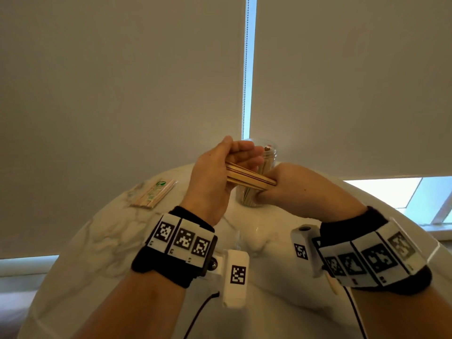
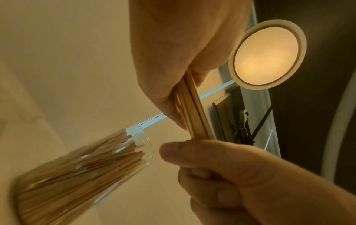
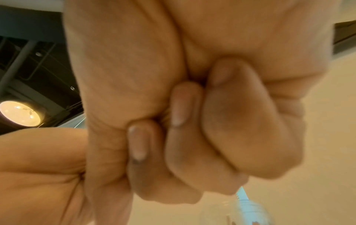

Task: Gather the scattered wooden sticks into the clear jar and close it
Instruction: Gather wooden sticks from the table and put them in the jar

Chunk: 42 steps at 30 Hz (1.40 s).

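Sticks [image 1: 249, 176] bunched level in front of the open jar [image 1: 267, 157], left hand [image 1: 215, 177] curled round one end, right hand [image 1: 281, 184] fisted tight on the other. Jar standing on table [image 1: 102, 241], already crowded. Likely to jam or spill at the mouth; could tip if nudged.

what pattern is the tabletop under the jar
White marble with faint grey veining on the tabletop, clearest in the head view, left of the clear jar.

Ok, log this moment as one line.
left hand: grips stick bundle | right hand: grips same bundle | clear jar: open, part-filled, behind hands | lid: unseen
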Available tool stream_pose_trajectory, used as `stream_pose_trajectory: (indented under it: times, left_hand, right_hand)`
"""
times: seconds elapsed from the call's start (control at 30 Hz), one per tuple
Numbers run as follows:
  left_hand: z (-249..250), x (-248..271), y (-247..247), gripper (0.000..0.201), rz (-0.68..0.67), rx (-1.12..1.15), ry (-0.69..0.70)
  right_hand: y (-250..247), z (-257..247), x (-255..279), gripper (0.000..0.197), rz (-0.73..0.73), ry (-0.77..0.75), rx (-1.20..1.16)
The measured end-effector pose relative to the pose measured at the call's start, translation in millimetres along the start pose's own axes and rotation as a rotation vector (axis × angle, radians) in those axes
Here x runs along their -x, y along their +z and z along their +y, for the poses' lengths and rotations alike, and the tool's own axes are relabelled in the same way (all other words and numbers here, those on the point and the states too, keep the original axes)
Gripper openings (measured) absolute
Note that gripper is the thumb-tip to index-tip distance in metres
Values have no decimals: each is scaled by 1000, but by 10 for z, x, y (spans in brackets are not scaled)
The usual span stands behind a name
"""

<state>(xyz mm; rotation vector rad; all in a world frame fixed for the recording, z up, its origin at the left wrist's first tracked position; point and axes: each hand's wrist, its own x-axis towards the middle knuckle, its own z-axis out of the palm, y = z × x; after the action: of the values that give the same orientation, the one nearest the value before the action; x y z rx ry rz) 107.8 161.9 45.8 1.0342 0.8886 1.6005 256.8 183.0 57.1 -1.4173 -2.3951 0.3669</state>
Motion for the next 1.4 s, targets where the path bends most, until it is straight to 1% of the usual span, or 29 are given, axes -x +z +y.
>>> stream_pose_trajectory:
  times: [0.07, 0.1, 0.17, 0.23, 0.27, 0.3, 0.37, 0.43, 0.53, 0.6, 0.63, 0.7, 0.77, 0.83, 0.87, 0.93, 1.0, 1.1, 1.17, 1.23, 1.27, 1.3, 1.33, 1.4]
  left_hand:
    - [-4, -1, -2, 46, -8, -64, 8]
    - [-21, -7, -6, 45, -8, -133, 9]
    - [-37, -12, -18, 41, 6, -409, 28]
    - [-32, -32, -70, 45, 51, -704, 113]
    - [-36, -46, -99, 49, 76, -781, 171]
    - [-43, -52, -119, 52, 86, -805, 225]
    - [-48, -47, -127, 51, 56, -757, 255]
    - [-43, -79, -165, 45, 48, -637, 214]
    - [-8, -140, -289, 44, 152, -527, 197]
    - [-6, -158, -330, 45, 221, -514, 210]
    - [-7, -147, -317, 46, 227, -503, 217]
    - [-27, -116, -241, 50, 175, -479, 216]
    - [-30, -87, -178, 49, 98, -477, 214]
    - [-7, -81, -151, 46, 66, -481, 250]
    - [2, -78, -143, 44, 72, -478, 268]
    - [-17, -64, -110, 39, 99, -429, 264]
    - [-86, -53, -43, 37, 116, -358, 210]
    - [-200, -86, 14, 42, 148, -266, 60]
    - [-246, -137, -19, 42, 200, -222, -40]
    - [-303, -203, -75, 24, 256, -188, -79]
    - [-341, -246, -103, 20, 274, -229, -87]
    - [-394, -314, -130, 26, 276, -306, -94]
    - [-430, -387, -146, 36, 256, -385, -104]
    - [-486, -563, -161, 67, 182, -504, -102]
  right_hand:
    - [-35, -3, 20, 19, 19, -7, 16]
    - [-50, -12, 32, 17, 21, -12, 23]
    - [-72, -26, 53, 15, 27, -21, 32]
    - [-90, -28, 54, 17, 34, -28, 14]
    - [-94, -23, 49, 17, 40, -32, -1]
    - [-91, -25, 48, 16, 45, -39, -16]
    - [-69, -38, 41, 16, 50, -67, -45]
    - [-60, -64, 41, 22, 51, -100, -81]
    - [-67, -90, 51, 27, 108, -144, -81]
    - [-29, -101, 43, 34, 191, -169, -31]
    - [1, -114, 46, 39, 238, -171, -8]
    - [69, -134, 47, 53, 341, -180, 96]
    - [88, -157, 38, 59, 395, -179, 199]
    - [47, -145, 28, 69, 422, -126, 123]
    - [24, -135, 20, 70, 431, -92, 58]
    - [-3, -99, 7, 63, 456, -58, -17]
    - [-19, -31, -2, 60, 442, -30, -29]
    - [-35, 131, -54, 67, 399, 40, -61]
    - [-50, 268, -90, 69, 387, 94, -78]
    - [-106, 413, -113, 70, 412, 151, -96]
    - [-151, 471, -119, 68, 432, 180, -105]
    - [-203, 518, -131, 67, 450, 204, -106]
    - [-250, 554, -154, 65, 465, 224, -93]
    - [-350, 593, -271, 63, 480, 258, -30]
